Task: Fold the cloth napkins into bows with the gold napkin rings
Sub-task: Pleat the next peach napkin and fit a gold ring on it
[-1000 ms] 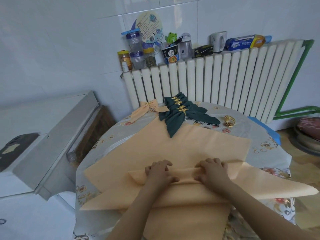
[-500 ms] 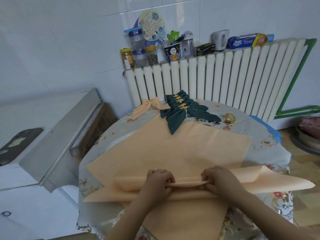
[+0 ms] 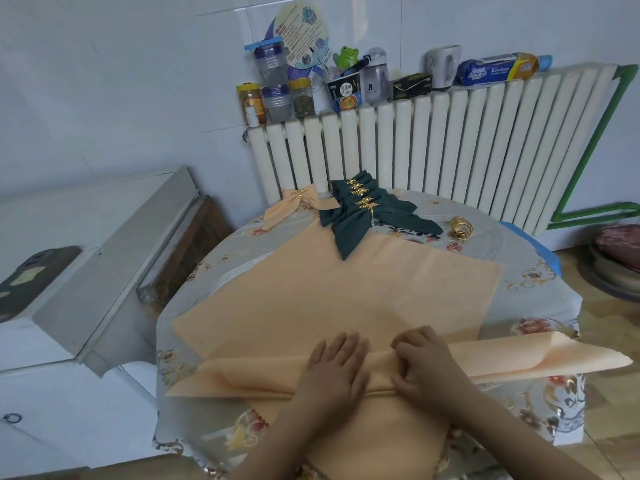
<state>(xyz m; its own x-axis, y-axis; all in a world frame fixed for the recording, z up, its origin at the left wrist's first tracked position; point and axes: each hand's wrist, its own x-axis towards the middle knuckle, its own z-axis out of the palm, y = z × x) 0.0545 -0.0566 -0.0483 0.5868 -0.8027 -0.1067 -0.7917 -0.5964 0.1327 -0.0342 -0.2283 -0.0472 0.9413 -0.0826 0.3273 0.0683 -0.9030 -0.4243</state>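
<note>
Peach napkin [image 3: 346,292] lies spread over the desk [image 3: 526,282]; I judge the pleating step underway, its near edge folded into a band. Left hand [image 3: 334,367] presses flat on that band; right hand [image 3: 420,367] pinches it. Next: another even fold, then the spare gold ring [image 3: 461,227] beyond the napkin's far edge.

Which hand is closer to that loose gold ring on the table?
Right. The right hand grips the folded peach napkin, below the ring and slightly left of it. The left hand presses flat on the napkin, farther left.
</note>
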